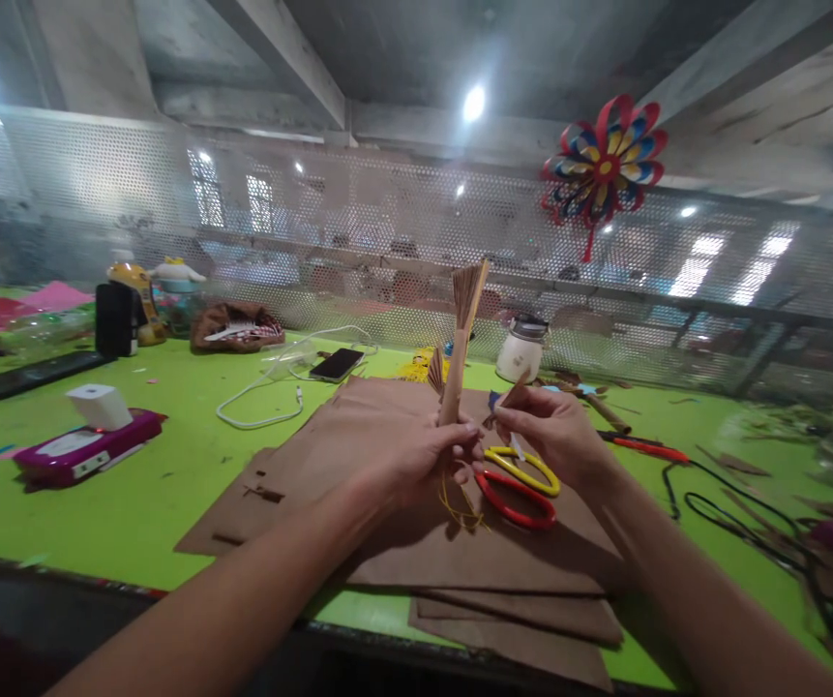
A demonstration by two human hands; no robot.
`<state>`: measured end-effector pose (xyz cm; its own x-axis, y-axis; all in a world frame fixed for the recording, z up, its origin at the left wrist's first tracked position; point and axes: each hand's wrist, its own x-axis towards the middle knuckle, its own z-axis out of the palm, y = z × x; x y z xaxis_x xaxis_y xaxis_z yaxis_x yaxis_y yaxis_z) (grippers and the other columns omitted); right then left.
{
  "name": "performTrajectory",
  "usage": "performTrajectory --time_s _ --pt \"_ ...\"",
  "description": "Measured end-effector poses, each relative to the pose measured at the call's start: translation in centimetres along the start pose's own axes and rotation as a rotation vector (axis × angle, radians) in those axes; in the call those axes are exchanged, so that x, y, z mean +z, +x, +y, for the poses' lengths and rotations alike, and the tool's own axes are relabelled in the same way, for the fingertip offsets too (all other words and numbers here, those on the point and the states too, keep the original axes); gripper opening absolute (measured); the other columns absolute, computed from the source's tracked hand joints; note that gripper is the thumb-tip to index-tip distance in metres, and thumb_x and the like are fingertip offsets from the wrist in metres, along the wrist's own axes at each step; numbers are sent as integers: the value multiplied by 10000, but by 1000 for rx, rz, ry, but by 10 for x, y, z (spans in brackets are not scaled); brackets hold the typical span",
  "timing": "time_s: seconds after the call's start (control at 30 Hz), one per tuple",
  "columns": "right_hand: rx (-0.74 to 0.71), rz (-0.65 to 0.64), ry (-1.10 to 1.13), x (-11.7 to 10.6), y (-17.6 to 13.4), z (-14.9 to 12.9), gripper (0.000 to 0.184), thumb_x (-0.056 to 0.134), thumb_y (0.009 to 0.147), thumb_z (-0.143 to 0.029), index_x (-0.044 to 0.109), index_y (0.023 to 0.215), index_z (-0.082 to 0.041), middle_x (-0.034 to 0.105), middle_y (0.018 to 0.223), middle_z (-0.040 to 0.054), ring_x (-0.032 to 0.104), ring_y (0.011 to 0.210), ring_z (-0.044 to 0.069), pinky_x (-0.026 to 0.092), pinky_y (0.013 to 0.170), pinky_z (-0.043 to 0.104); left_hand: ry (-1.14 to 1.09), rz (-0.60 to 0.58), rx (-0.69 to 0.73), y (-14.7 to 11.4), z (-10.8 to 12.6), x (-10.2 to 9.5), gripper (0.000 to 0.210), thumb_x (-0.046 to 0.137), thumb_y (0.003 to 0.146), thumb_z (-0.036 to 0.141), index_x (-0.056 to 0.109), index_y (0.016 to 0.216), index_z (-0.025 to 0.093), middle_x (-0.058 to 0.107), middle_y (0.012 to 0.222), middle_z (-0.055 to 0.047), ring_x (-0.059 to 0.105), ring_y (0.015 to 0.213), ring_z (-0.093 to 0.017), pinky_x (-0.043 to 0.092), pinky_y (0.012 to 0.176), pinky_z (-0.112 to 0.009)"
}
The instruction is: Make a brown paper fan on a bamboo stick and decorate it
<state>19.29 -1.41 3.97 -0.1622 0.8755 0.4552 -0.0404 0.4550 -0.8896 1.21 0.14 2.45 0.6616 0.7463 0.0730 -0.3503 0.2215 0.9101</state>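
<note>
My left hand (445,445) is closed around an upright craft piece of brown paper (461,348), with a pleated fan at its top and a smaller pleated fan at its side. Below that hand dangle thin yellow threads (460,508). Just to the right, my right hand (553,426) pinches a small piece of brown paper (516,392) between thumb and fingers. Scissors (518,513) with one red and one yellow handle loop lie beneath the hands on stacked brown paper sheets (358,416); their blades are mostly hidden.
A white jar with a dark lid (522,348) stands behind my right hand. To the right lies a red-and-black tool (648,447) with a black cord among paper scraps. A phone (338,365), white cable (260,424) and purple power strip (89,450) sit to the left.
</note>
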Motion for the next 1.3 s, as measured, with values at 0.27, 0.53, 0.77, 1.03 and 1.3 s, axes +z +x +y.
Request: performTrajectory --time_s 0.27,0.53,0.77,1.03,1.3 --pt "27 -19 26 -1 2 -8 106 724 709 -237 675 680 -149 583 567 -7 498 498 87 402 499 247 101 -142 -52 1 -7 3 87 587 760 181 530 801 130 382 480 71 324 405 -36 248 406 -159" --pt "73 -1 73 2 1 -4 159 739 692 -271 655 661 -140 617 603 8 521 485 89 437 473 248 77 -165 -82 0 -8 6 88 587 735 150 512 779 135 375 535 69 304 428 -31 225 411 -175" --pt "68 17 -6 5 2 -5 217 745 679 -318 635 625 -138 601 574 6 507 468 88 424 458 251 106 -159 -89 0 -7 6 131 626 725 174 504 757 140 360 518 82 281 418 -27 208 413 -185" --pt "60 23 -80 4 0 -5 223 721 705 -311 609 602 -148 577 545 -11 486 446 79 397 459 252 114 -141 -102 -3 -5 9 140 636 730 188 508 752 138 335 483 92 243 401 -26 169 395 -188" --pt "29 72 -145 7 0 -4 244 717 700 -340 585 601 -160 564 526 -16 475 441 79 404 448 247 96 -142 -149 -4 -3 9 124 631 725 164 512 750 141 331 486 89 238 406 -25 153 399 -190"
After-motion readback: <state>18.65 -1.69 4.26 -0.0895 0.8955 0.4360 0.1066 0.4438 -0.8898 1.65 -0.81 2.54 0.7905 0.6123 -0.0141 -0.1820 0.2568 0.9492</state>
